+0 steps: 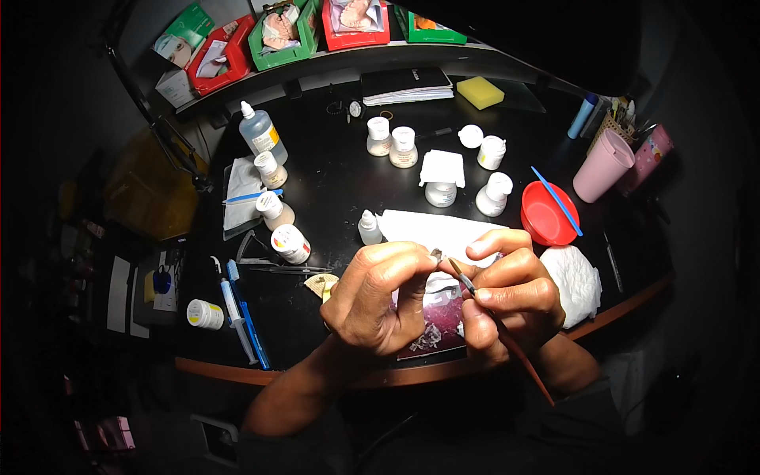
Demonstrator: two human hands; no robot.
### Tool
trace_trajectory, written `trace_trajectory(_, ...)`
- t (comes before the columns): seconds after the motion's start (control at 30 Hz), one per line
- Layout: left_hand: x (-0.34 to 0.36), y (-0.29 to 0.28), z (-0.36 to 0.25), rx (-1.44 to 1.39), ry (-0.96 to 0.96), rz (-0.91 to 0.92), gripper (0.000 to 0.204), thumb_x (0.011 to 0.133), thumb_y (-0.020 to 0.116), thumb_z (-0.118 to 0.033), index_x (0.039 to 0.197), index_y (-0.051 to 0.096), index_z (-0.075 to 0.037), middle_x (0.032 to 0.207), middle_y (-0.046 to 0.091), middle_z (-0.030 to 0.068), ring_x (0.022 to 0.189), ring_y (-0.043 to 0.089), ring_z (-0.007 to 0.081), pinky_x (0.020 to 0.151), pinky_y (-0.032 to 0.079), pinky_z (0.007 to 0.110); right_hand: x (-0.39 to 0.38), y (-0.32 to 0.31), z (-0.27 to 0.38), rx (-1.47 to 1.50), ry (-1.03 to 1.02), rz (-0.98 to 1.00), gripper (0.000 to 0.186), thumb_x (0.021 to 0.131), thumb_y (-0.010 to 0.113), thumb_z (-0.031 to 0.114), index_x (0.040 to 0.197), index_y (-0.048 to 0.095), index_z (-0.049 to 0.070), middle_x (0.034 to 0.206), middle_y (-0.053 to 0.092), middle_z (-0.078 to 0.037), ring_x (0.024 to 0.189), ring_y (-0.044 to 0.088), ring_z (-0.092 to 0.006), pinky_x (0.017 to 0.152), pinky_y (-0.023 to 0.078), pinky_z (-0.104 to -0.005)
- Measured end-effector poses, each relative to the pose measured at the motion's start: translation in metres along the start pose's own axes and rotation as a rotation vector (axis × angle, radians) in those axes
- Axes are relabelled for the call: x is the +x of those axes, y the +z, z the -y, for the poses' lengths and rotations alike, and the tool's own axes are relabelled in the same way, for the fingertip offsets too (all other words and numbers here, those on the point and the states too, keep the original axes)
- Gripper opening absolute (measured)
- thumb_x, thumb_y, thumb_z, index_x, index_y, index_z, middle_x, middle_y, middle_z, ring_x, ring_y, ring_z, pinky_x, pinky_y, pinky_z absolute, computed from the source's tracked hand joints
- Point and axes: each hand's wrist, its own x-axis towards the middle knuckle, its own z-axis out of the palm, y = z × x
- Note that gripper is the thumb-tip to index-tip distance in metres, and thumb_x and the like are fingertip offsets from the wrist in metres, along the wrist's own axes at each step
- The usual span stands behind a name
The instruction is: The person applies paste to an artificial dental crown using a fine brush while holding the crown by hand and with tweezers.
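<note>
Between the thumb and fingertips of my left hand [378,289] is a small dark piece [436,254], mostly covered, so its kind does not show. My right hand [518,293] is closed around a fine paintbrush [520,351] with a reddish-brown handle. The brush tip points at the small piece, close beside it; whether they touch I cannot tell. Below both hands lies a purple patterned slab [448,318] with whitish crumbs on it. Just beyond them, a white paper sheet [443,228] is spread on the black table, with a small dropper bottle [369,228] at its left end.
Several white-capped jars stand around, one with a white tissue [442,168] on top. To the right are a red bowl [532,215] with a blue stick across it, crumpled white tissue [571,285] and a pink cup [603,166]. Toothbrush [237,297] and syringe lie left.
</note>
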Motion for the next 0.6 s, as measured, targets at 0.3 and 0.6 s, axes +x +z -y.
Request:
trace_trajectory(0.3,-0.0015,0.0014,-0.0002,-0.015,-0.040,-0.051,0.019,0.084,0.075,0.009,0.100,0.066,0.004,0.092,0.070,0.0142,0.080,0.072,0.0230,0.069,0.061,0.032,-0.0036,0.0036,0.0008,-0.002,0.024,0.001,0.029,0.081,0.074,-0.004,0.102,0.056,0.005,0.087,0.062,-0.011,0.098,0.067,-0.0328,0.083,0.062,-0.0409)
trace_trajectory(0.6,0.0034,0.0071,-0.0070,-0.740,-0.699,-0.081,0.009,0.101,0.059,0.004,0.110,0.058,0.006,0.098,0.070,0.0153,0.091,0.073,0.0183,0.082,0.062,0.029,0.0016,0.0022,-0.0008,-0.090,0.022,-0.018,0.030,0.073,0.075,-0.010,0.095,0.060,0.004,0.087,0.065,-0.012,0.096,0.066,-0.0322,0.079,0.065,-0.0399)
